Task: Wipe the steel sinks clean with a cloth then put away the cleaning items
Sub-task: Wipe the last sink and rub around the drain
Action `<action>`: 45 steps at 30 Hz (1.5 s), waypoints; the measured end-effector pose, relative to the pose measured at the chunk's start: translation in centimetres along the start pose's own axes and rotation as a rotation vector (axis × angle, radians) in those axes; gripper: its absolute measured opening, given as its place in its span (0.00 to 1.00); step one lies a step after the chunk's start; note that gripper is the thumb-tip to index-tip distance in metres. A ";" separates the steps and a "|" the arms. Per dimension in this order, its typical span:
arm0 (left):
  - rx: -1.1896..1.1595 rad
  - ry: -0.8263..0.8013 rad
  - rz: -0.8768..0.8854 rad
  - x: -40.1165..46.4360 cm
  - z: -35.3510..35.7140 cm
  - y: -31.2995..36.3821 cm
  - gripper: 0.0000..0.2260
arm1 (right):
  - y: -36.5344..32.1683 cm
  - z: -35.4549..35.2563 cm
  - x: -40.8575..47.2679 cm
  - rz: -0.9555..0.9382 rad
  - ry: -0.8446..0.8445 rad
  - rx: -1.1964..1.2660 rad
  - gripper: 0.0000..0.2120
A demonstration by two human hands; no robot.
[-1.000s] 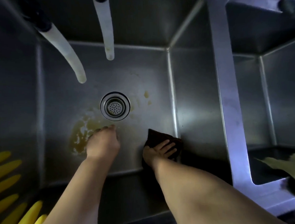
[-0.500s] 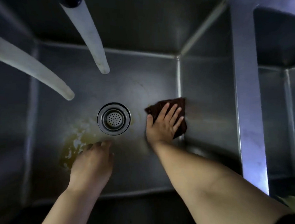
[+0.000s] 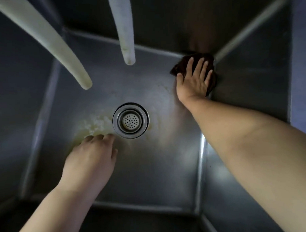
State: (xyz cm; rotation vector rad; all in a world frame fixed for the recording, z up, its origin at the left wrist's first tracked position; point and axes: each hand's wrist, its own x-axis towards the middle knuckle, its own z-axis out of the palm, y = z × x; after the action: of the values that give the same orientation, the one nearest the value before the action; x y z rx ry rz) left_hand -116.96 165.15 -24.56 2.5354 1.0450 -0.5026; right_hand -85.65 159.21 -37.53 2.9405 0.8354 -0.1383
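Most of the dark cloth (image 3: 207, 60) lay hidden under the right hand (image 3: 193, 80), only its edges showing. Both pale hoses (image 3: 58, 48) ran off the top edge. The frame's bottom edge cut off both forearms, and the sink's (image 3: 160, 177) near wall sat in shadow.

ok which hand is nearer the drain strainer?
Left. The left hand has fingertips just beside the drain strainer; the right hand presses the cloth into the far corner.

two hoses (image 3: 58, 49) overhead, sink floor (image 3: 151, 168) open
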 end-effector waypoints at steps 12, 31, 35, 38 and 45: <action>-0.002 -0.070 -0.034 -0.1 0.0 -0.2 0.15 | -2.4 -0.4 -15.3 -0.386 -0.144 0.062 0.30; 0.063 -0.008 -0.016 -0.5 -0.6 0.3 0.09 | -3.1 -0.5 -10.1 -0.433 -0.122 -0.069 0.31; 0.069 0.020 0.004 -0.5 -0.3 0.3 0.11 | -4.0 -1.0 -2.8 -0.429 -0.075 -0.105 0.30; 0.062 0.020 0.017 -0.4 -0.2 0.3 0.11 | -4.4 -1.1 0.6 -0.479 -0.033 -0.169 0.30; 0.068 0.032 0.010 -0.2 -0.4 0.3 0.12 | -6.6 -1.0 -1.9 -0.412 -0.074 -0.115 0.30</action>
State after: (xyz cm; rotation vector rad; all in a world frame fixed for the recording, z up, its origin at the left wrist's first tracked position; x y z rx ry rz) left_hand -116.80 165.01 -24.05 2.6150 1.0429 -0.5040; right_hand -90.69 163.92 -36.65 2.6018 1.3741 -0.2135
